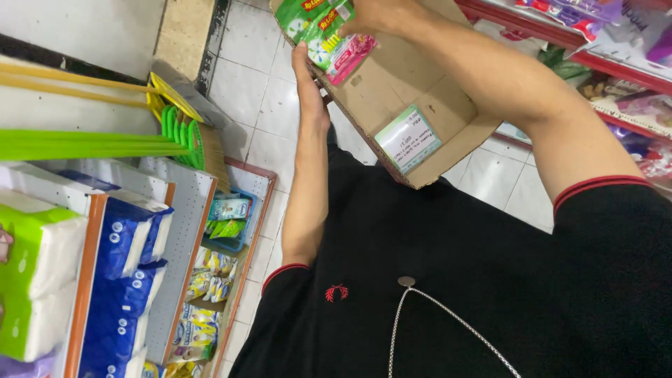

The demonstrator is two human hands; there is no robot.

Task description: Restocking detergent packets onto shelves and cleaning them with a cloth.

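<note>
In the head view, a cardboard box (413, 105) is steadied along its edge by the left hand (308, 77), fingers flat. Green sachets (323, 31) are pinched over the box by the right hand (371, 15). They look light, soft and slippery, best gripped at the top edge.
</note>
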